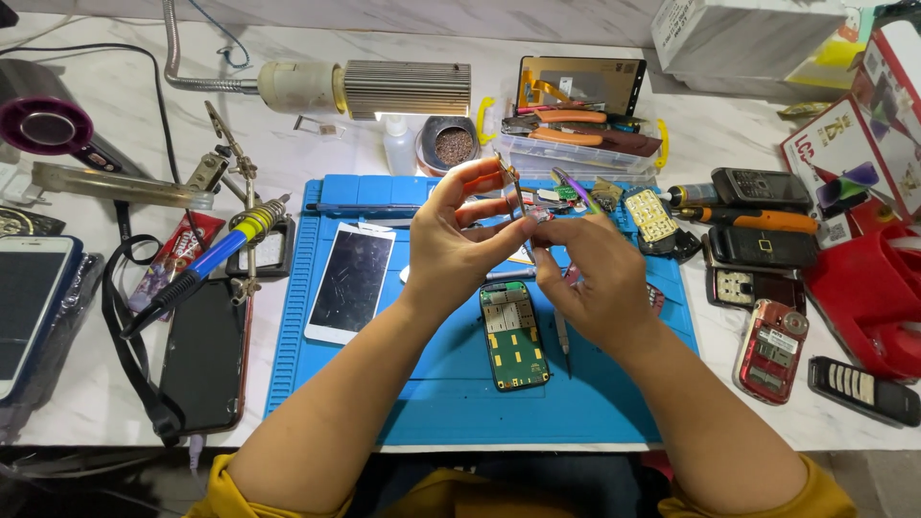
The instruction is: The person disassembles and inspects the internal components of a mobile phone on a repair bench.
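Both hands point(523, 254) around tweezers point(515, 192)

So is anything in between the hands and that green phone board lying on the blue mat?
Nothing visible blocks it. The left hand and right hand are raised just above the open phone with the green circuit board, pinching tweezers between them. Only bare blue mat surrounds the board; a screwdriver lies beside it, not over it.

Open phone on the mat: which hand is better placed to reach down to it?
Probably right: the right hand hangs beside the open phone, while the left hand is raised higher, pinching tweezers.
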